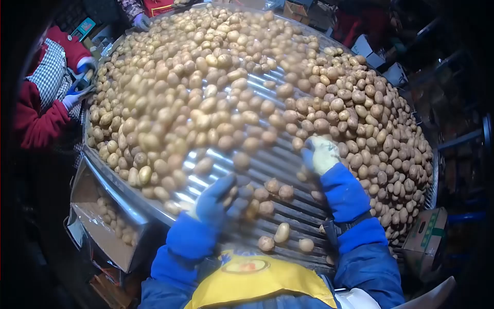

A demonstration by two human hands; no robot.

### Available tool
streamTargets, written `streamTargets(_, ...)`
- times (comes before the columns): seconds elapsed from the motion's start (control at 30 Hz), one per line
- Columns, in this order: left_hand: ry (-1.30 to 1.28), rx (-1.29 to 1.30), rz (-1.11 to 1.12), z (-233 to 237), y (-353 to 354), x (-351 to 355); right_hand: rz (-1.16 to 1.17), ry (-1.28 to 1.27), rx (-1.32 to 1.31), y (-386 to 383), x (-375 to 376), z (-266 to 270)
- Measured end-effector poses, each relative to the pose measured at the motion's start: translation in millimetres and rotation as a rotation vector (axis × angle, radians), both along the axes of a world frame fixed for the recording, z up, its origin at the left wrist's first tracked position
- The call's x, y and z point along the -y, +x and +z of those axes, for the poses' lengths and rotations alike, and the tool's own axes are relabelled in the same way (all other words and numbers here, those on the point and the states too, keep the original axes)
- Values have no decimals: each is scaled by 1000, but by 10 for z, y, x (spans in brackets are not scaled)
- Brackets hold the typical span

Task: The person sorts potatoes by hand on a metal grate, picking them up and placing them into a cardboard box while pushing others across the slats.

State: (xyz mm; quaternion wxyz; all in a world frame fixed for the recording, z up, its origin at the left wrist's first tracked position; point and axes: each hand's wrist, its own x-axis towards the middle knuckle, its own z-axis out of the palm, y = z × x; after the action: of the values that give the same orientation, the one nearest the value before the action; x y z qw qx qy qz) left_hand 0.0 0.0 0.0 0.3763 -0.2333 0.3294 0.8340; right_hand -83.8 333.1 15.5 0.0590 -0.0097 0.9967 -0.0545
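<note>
Far left, a worker in maroon sleeves (pixel 43 122) and a checked cloth apron (pixel 50 72) stands at the left edge of the ribbed metal worktop (pixel 294 177), gloved hands (pixel 74 97) by the rim. Below the front-left edge, an open brown cardboard box (pixel 96 226) holds smooth, rounded tan potatoes (pixel 117 220). More spread across the worktop in a broad heap, blurred on the left. Here's the left hand (pixel 212 200), in a blue-grey fabric glove, near the front edge: fingers curled among potatoes, too smeared to tell whether they grip. Right of it, the pale-and-blue gloved right hand (pixel 322 154) is at a sharper, earthier pile (pixel 378 110), fingers mostly hidden; can't tell whether they're clamped. By the right edge, a green-banded cardboard carton (pixel 425 234), contents unseen.
</note>
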Motion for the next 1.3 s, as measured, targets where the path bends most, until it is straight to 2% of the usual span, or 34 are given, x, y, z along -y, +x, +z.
streamTargets(0.07, -44, -51, -10, 91, -38, -61, -26, -35, -8, 44, 89, 82)
streamTargets(0.17, -63, -38, -8, 186, 17, -73, 64, -73, 8, 138, 125, -26)
streamTargets(0.3, -16, -65, 0, 52, 38, -37, 116, -31, 36, 162, 154, -27)
streamTargets(0.37, 50, -59, -4, -27, 26, -5, 87, -35, 60, 151, 182, 13)
streamTargets(0.47, -85, -130, -6, 155, 44, -48, 76, -47, 91, 82, 168, -89)
streamTargets(0.53, -42, -100, -38, 139, 32, -32, 43, -49, 127, 12, 164, -110)
streamTargets(0.63, 4, -89, -65, 85, 4, -12, -4, -329, 29, 161, 223, -148)
streamTargets(0.67, 19, -84, -74, 59, 7, -18, 19, -525, 68, 228, 284, -183)
streamTargets(0.73, 155, -82, -74, 38, -26, -33, 233, -533, 46, 311, 615, -90)
streamTargets(0.77, 221, -83, -74, 43, -40, -32, 233, -660, 127, 410, 784, 187)
streamTargets(0.83, 108, -72, -34, 160, -22, -50, 207, -908, 296, 609, 1124, 740)
streamTargets(0.87, 55, -65, -13, 199, -15, -54, 166, -857, 273, 590, 1094, 685)
streamTargets(1.03, 227, 32, 84, -69, 11, -6, -53, -575, 167, 420, 667, 557)
streamTargets(1.1, 214, 51, 44, -77, 8, 1, -115, -1248, 103, 371, 631, 555)
streamTargets(1.2, 139, 38, -52, 16, -13, 47, -153, -1340, 25, 422, 593, 758)
streamTargets(1.3, 182, 16, -70, -15, -29, 60, 242, -329, -99, 595, 57, 193)
